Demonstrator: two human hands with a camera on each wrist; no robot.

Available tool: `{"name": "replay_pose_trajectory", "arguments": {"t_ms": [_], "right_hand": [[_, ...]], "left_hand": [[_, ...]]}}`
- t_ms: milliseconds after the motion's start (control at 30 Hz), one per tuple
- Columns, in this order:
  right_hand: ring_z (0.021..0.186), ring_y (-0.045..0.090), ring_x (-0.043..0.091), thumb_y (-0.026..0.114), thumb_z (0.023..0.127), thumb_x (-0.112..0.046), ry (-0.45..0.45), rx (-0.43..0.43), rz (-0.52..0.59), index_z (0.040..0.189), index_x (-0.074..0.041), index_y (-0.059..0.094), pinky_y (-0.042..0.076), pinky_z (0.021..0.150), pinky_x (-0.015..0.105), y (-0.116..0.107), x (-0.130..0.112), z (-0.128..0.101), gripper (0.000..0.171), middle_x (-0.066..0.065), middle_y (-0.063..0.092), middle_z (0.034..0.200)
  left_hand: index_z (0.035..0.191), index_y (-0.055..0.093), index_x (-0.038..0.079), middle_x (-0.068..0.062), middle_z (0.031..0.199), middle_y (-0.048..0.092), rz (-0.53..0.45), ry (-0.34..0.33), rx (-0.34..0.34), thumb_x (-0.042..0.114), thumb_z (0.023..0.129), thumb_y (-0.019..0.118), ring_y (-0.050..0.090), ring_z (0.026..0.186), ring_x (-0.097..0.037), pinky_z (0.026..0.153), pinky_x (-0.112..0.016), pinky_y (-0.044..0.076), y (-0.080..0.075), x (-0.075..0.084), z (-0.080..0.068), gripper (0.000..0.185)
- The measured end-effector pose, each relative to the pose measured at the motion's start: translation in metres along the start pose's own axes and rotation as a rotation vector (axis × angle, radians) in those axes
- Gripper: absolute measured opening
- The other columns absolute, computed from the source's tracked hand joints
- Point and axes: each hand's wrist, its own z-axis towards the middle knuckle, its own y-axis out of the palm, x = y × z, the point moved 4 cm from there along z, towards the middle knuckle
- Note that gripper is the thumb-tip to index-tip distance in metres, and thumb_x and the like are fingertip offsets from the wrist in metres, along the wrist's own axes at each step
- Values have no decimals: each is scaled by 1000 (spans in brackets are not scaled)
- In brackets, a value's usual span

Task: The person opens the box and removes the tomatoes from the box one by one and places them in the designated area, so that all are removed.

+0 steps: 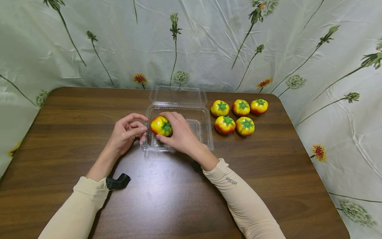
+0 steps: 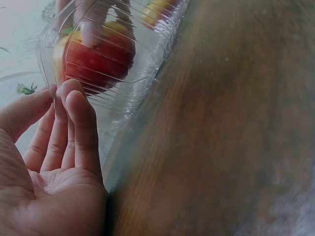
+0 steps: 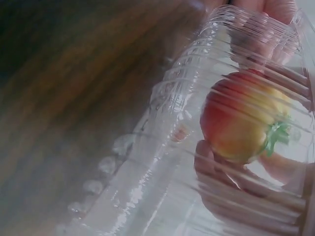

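A yellow-and-red toy tomato [image 1: 157, 125] with a green star-shaped leaf is in my right hand [image 1: 180, 134], thumb on its near side and fingers on its far side. That hand holds it inside the left part of a clear plastic clamshell container [image 1: 210, 127], whose lid [image 1: 179, 96] is folded back. At the container's left edge, my left hand [image 1: 126, 133] pinches the rim between thumb and fingertips. Through the ribbed clear wall, the left wrist view shows the tomato's red side [image 2: 101, 61]. In the right wrist view the fruit [image 3: 241, 118] also shows through the plastic.
Several more toy tomatoes [image 1: 225, 125] stand in two rows on the brown wooden table [image 1: 167, 199], right of the container. A flower-printed cloth [image 1: 203, 43] hangs behind the table and along its right side. A black wrist strap [image 1: 118, 182] is at the left cuff.
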Motion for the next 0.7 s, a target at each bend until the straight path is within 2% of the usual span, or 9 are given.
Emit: {"name": "replay_pose_trajectory", "arguments": {"t_ms": [233, 500, 700], "right_hand": [[112, 50, 18, 79, 81, -37, 35, -1, 8, 137, -14, 50, 48, 90, 33, -2, 2, -1, 67, 2, 58, 130], [102, 50, 18, 81, 78, -38, 115, 19, 42, 126, -16, 45, 49, 79, 30, -7, 9, -6, 64, 2, 61, 114], [103, 48, 17, 82, 78, -36, 45, 34, 16, 126, -16, 51, 47, 84, 31, -10, 10, -7, 61, 0, 61, 116]], "left_hand": [[118, 48, -15, -15, 77, 68, 3, -6, 6, -18, 93, 49, 58, 51, -25, 44, -29, 51, 0, 0, 0, 26], [117, 50, -14, -15, 76, 68, -8, -1, 3, -19, 92, 48, 58, 51, -25, 44, -29, 50, 0, 0, 0, 26], [117, 49, -14, -15, 76, 68, 5, -12, 18, -19, 92, 49, 58, 51, -25, 44, -29, 50, 1, -1, 0, 25]]}}
